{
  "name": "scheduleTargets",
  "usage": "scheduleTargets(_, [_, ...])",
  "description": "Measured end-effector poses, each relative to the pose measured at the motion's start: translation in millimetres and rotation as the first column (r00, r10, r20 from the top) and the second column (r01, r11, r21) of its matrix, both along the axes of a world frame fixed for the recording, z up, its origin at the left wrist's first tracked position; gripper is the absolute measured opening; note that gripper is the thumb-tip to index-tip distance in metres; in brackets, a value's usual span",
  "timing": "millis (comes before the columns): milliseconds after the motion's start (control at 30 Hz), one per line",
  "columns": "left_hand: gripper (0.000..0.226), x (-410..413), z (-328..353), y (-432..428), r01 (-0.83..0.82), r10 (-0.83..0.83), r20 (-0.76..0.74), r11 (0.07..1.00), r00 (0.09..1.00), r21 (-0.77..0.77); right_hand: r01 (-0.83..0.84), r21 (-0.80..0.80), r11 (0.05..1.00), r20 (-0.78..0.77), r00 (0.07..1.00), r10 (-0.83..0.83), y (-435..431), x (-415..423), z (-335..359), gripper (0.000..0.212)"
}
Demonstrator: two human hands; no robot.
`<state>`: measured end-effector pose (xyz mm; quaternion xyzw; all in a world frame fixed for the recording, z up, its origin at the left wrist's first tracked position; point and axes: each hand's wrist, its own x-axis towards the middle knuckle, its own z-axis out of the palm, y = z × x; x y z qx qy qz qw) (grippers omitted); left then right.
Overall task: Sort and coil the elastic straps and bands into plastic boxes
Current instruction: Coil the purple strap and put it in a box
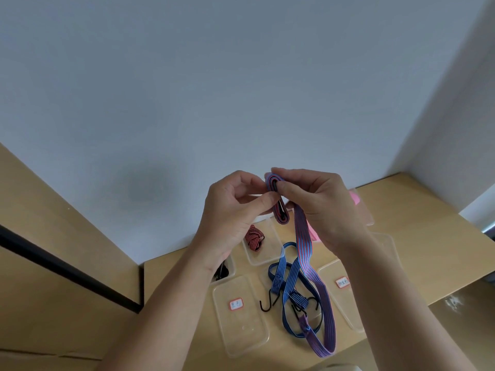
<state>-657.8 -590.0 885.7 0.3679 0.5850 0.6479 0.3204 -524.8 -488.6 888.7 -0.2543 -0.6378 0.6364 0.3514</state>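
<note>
Purple-striped elastic strap [302, 236]: held up above the blue hooked strap [288, 285], top part wound into a small coil. Pinched by left hand [233, 210] and right hand [321, 207], fingers [263, 202] curled tight on the coil. Tail looped down just right of the blue strap. Probably mid-coiling; next, winding in the tail, then choosing a clear plastic box [251, 261].

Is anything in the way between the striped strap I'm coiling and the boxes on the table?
Yes. The striped strap, pinched by the left hand and right hand, hangs down across a loose blue strap with black hooks lying among the boxes; the tail may snag there.
</note>
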Motion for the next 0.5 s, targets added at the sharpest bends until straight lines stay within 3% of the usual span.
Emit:
scheduleTargets(267, [0.025,3,1,8,-0.217,0.181,0.35,0.974,0.919,0.064,-0.183,0.127,0.975,0.141,0.976,0.165,2,4,-12,0.038])
scheduleTargets(367, [0.034,-3,1,6,-0.143,0.123,0.273,0.988,0.954,0.056,-0.171,0.15,0.974,0.126,0.98,0.153,6,7,-15,0.035])
scheduleTargets(500, [0.034,-17,1,-3,0.086,-0.087,0.133,0.996,0.987,0.02,-0.306,0.089,0.948,0.104,0.949,0.297,14,16,-11,0.032])
